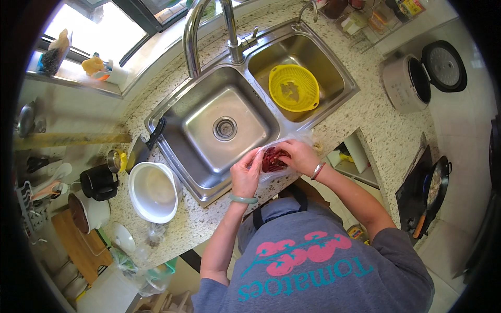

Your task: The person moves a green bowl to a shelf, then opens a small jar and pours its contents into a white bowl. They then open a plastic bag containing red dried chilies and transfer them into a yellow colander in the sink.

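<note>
Over the front edge of the sink, both my hands are at a clear plastic bag with dark red pieces in it that look like dried chilies. My left hand is closed, its thumb and fingers pinching the bag's left side. Curled over the right side, my right hand grips the bag, its fingertips against the red pieces. Whether those fingertips are inside the bag or on its outside, I cannot tell. Just beyond the hands is the left sink basin, with a round drain in its floor.
A yellow colander sits in the right basin under the chrome faucet. Left of the sink are a knife with a black handle and a white bowl. On the right stand an open rice cooker and a wok.
</note>
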`<state>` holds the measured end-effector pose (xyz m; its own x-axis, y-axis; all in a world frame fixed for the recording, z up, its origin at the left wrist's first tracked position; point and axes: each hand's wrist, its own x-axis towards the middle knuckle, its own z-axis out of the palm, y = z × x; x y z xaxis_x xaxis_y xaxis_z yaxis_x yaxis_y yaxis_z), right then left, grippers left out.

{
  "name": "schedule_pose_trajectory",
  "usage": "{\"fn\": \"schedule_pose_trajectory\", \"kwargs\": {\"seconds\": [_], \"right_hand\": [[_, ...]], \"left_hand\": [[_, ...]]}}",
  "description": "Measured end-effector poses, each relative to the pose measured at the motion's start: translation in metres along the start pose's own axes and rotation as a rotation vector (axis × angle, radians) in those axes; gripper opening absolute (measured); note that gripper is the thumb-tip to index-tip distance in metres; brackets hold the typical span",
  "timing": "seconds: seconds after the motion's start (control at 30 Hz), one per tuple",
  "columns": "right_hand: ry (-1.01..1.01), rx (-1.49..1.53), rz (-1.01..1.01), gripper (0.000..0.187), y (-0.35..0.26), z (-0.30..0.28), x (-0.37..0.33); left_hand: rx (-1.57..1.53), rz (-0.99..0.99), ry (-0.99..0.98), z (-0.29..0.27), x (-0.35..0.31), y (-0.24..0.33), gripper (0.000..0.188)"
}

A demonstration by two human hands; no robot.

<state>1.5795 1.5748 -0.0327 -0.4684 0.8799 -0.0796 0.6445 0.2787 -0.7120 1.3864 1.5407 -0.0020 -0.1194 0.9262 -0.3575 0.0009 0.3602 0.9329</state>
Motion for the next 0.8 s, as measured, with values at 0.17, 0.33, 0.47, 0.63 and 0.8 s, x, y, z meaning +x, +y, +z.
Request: {"fn": "schedule_pose_trajectory", "kwargs": {"seconds": [0.17, 0.33, 0.47, 0.63, 0.8], "right_hand": [[0.001, 0.245, 0.150, 0.025, 0.001, -0.036, 0.004], [-0.092, 0.542, 0.376, 0.024, 0.012, -0.063, 0.010], [-0.183, 0.833, 0.474, 0.021, 0.022, -0.075, 0.014], [-0.306, 0.946, 0.551, 0.019, 0.015, -0.105, 0.020], [-0.269, 1.055, 0.527, 0.021, 0.018, -0.134, 0.030]], "left_hand": [[0.085, 0.056, -0.043, 0.019, 0.015, 0.025, 0.022], [-0.036, 0.124, -0.077, 0.041, 0.038, 0.025, 0.022], [-0.098, 0.042, -0.112, 0.052, 0.051, 0.027, 0.021], [-0.111, -0.008, -0.106, 0.060, 0.066, 0.030, 0.022], [-0.127, -0.001, -0.069, 0.066, 0.078, 0.024, 0.022]]}}
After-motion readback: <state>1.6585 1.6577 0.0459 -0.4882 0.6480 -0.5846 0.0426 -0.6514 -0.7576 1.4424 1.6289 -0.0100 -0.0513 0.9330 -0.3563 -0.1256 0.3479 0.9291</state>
